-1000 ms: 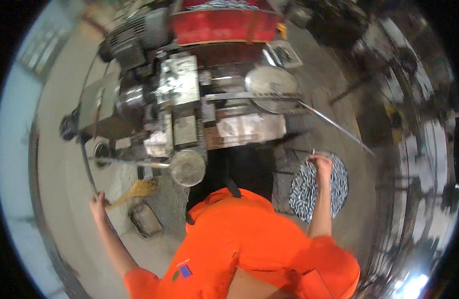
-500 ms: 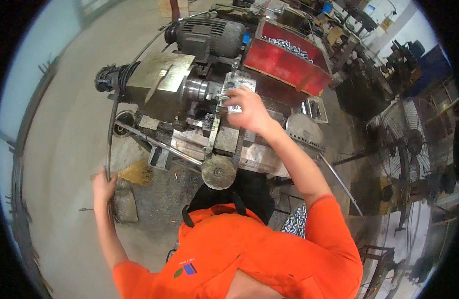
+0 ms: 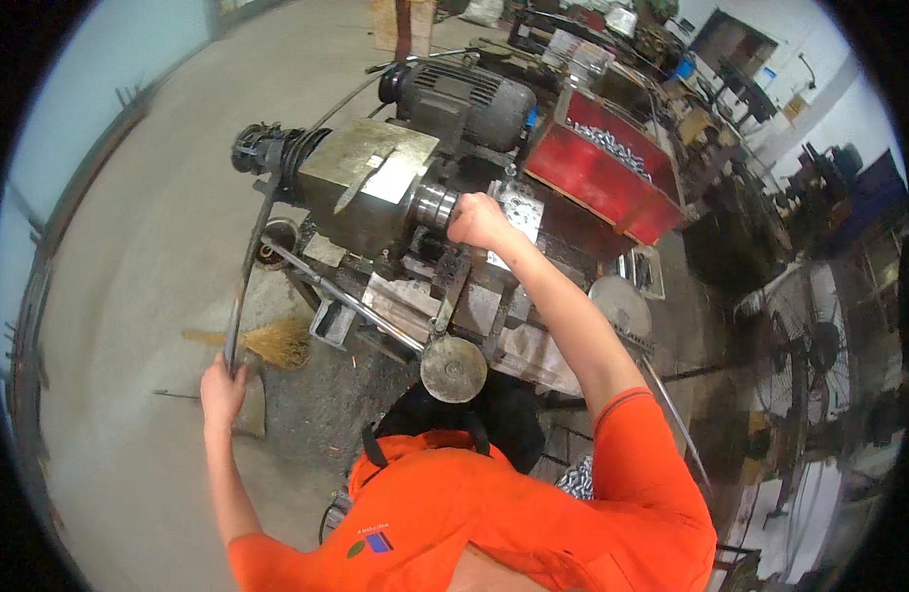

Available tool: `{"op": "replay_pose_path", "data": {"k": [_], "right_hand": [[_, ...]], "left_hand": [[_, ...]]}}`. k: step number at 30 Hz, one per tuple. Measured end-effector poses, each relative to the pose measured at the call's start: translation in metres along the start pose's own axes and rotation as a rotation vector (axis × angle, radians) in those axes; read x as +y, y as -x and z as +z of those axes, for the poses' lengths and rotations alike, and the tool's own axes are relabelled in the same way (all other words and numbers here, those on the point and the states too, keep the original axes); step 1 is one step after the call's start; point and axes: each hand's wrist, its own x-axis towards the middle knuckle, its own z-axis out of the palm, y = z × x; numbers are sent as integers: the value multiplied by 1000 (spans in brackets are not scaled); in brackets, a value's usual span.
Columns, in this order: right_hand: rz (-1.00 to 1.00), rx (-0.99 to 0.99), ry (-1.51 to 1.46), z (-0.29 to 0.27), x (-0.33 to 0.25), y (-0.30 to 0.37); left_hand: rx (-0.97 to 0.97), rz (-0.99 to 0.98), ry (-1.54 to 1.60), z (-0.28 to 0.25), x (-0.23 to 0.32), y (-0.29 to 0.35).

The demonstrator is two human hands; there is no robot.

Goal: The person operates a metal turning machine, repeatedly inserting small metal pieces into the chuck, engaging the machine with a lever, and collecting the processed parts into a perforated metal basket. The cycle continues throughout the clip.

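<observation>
At the left, my left hand (image 3: 223,390) is closed round the lower end of a long metal lever (image 3: 247,286) that runs up to the left end of the lathe-like machine. My right hand (image 3: 479,222) is at the nose of the shiny round spindle (image 3: 436,205), fingers curled in. Whatever those fingers hold is hidden behind the hand. Just right of the hand is a metal block (image 3: 521,212) on the machine's slide. Below, nearer me, sit a flat arm and a round disc-shaped handwheel (image 3: 453,369).
Behind the spindle stands a red bin (image 3: 602,183) of small shiny metal parts, beside a dark electric motor (image 3: 464,104). A bar lies on the headstock cover (image 3: 375,148). A straw broom (image 3: 277,342) rests on the floor at left. A large fan (image 3: 804,340) stands at right.
My right hand has moved left from the block on the slide to the spindle nose, and its fingers have curled in. My left hand stays on the lever. The whole view has shifted slightly.
</observation>
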Motion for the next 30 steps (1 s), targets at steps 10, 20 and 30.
{"op": "replay_pose_path", "data": {"k": [10, 20, 30], "right_hand": [[117, -30, -130, -7, 1, -2], [104, 109, -75, -7, -9, 2], [-97, 268, -49, -35, 9, 53]], "left_hand": [[-66, -117, -135, 1, 7, -9], [156, 164, -609, -34, -161, -143], [647, 199, -10, 11, -54, -140]]}}
